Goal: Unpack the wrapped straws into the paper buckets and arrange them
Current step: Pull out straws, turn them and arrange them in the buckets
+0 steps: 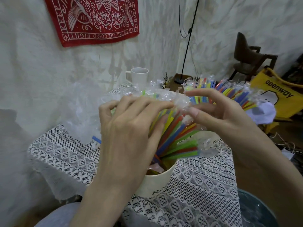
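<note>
On the lace-covered worktop [205,185] stands a bucket [157,182], its straws [177,136] fanning up and away toward the right. Both hands sit at their wrapped tips: left hand [131,128] fingers spread across them, right hand [218,113] fingers pinching a wrapper end [181,102].

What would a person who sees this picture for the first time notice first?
First, the fan of bright wrapped straws in the middle, standing in a white paper bucket on the lace tablecloth. The left hand and the right hand meet over the straws, their fingertips on the crinkled clear wrapping. Next comes the red printed cloth on the wall, upper left, and the yellow bag at the right.
</note>
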